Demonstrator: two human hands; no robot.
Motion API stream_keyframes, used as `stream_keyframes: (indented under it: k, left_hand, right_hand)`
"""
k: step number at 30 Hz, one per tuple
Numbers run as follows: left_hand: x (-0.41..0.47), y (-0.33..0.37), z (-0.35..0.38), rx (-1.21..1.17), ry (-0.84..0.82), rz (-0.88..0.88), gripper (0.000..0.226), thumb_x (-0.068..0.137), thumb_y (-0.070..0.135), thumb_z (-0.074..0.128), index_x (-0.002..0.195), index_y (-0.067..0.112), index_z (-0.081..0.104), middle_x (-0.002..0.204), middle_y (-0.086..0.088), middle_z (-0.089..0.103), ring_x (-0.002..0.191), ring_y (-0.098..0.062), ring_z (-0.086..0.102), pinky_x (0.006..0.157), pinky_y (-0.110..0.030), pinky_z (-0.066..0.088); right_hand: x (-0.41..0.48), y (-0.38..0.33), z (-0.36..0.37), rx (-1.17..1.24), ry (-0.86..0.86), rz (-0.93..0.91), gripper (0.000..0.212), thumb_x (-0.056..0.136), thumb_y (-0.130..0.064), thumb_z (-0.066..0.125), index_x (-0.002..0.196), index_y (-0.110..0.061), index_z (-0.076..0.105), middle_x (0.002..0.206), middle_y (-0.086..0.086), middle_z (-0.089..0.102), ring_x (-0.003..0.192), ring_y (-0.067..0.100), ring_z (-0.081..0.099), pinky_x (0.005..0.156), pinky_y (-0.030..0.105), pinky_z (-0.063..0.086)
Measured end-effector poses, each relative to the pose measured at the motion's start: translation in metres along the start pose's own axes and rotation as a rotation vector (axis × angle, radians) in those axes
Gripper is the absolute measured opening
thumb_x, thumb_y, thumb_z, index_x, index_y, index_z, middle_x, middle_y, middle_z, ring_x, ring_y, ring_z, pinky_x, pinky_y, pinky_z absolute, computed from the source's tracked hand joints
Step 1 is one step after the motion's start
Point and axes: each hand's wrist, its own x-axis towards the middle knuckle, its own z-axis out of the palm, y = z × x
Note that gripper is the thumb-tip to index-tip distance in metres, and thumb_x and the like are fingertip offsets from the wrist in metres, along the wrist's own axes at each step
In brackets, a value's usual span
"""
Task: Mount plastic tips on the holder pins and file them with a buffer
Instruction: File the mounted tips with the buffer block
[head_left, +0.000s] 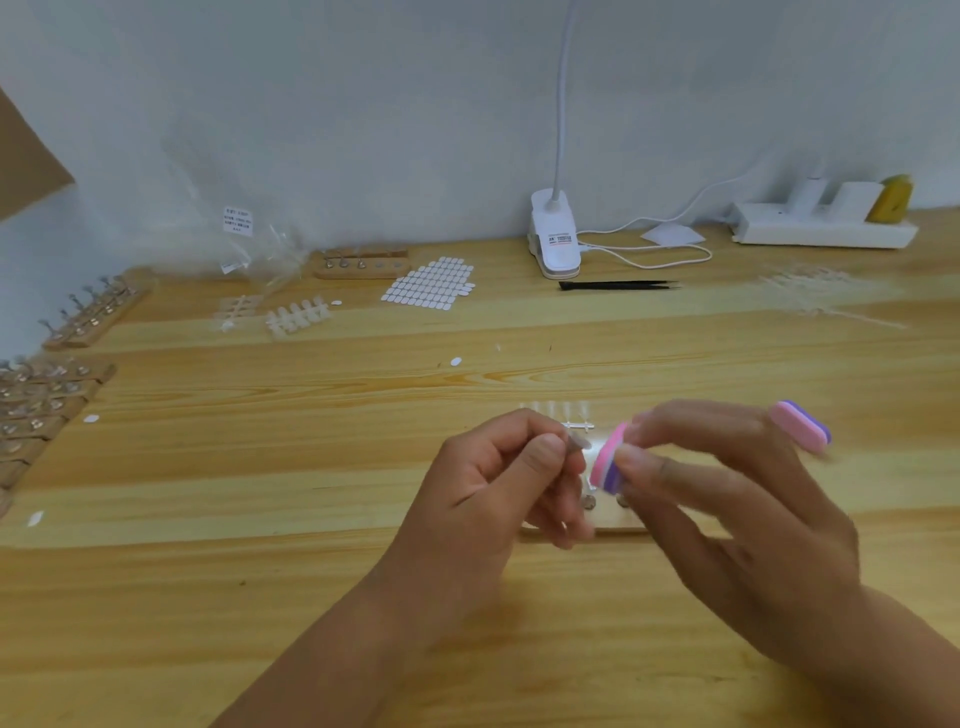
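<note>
At 9 o'clock on the table (311, 597), wooden holders (36, 405) lie in rows, their metal pins upright. At 11 o'clock a clear plastic bag (260, 249) leans against the wall; its white label (238, 221) has several printed lines, too small to read. Just in front of it lie strips of plastic tips (298, 317), and beside those a sheet of white oval stickers (428, 283). At 12 o'clock stands a white clip lamp (555, 239); the label on its clamp has dark print and a red stripe, unreadable.

The left hand (498, 488) has its fingers (545, 452) curled, thumb and forefinger pinching a pin whose pale tip (577, 442) sticks out at their 3 o'clock. The buffer (607, 465), pink and purple, touches or nearly touches that tip. The right hand (727, 493) pinches the buffer between thumb (644, 462) and forefinger, its other fingers spread. Below both hands sits a wooden holder base (613, 529).

A pink and purple end (800, 426) shows at 2 o'clock of the right hand; whether it is the same buffer cannot be told. At 1 o'clock lie black tweezers (618, 285) and a white power strip (826, 228).
</note>
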Motion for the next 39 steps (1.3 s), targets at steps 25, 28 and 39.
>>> stream_keyframes:
  k: [25,28,39]
  left_hand:
    - [0.001,-0.005,0.001,0.189,-0.033,0.049,0.027,0.098,0.024,0.042,0.078,0.024,0.059,0.059,0.014,0.045,0.051,-0.012,0.048,0.051,-0.032,0.051]
    - [0.001,-0.009,0.002,0.221,-0.033,0.044,0.028,0.099,0.028,0.044,0.083,0.01,0.06,0.06,0.014,0.047,0.05,-0.013,0.049,0.052,-0.035,0.051]
    - [0.0,-0.01,0.004,0.2,-0.05,0.021,0.032,0.099,0.027,0.042,0.088,0.001,0.058,0.06,0.012,0.047,0.052,-0.015,0.05,0.053,-0.035,0.052]
  right_hand:
    - [-0.001,0.015,0.0,0.002,-0.085,0.083,0.033,0.092,0.008,0.062,0.118,-0.013,0.065,0.109,0.012,0.062,0.104,0.021,0.06,0.088,0.032,0.051]
    - [-0.001,0.005,0.008,0.025,-0.088,0.003,0.034,0.091,0.01,0.062,0.12,-0.008,0.06,0.113,0.009,0.06,0.108,0.021,0.059,0.094,0.029,0.048]
    - [-0.003,0.004,0.01,0.002,-0.145,-0.055,0.039,0.09,0.013,0.06,0.124,-0.007,0.059,0.117,0.01,0.058,0.112,0.021,0.056,0.1,0.027,0.043]
